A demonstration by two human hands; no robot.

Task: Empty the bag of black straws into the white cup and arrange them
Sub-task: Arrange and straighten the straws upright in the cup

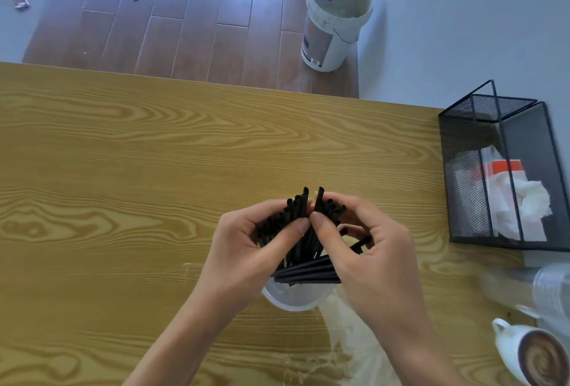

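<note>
A bundle of black straws [300, 231] stands in the white cup [294, 296] near the table's front middle. Their tops fan out above the rim, and a few lean sideways to the right. My left hand [246, 250] grips the left half of the bundle, thumb pressed on the front. My right hand [367, 250] grips the right half, its thumb tip touching my left thumb. The empty clear plastic bag [354, 342] lies flat on the table just right of the cup, under my right forearm.
A black mesh organiser [505, 176] with tissues stands at the table's right edge. A white coffee cup with latte art [530, 354] and a clear plastic bottle [552, 290] sit at the front right. On the floor beyond the table is a white bucket [336, 21].
</note>
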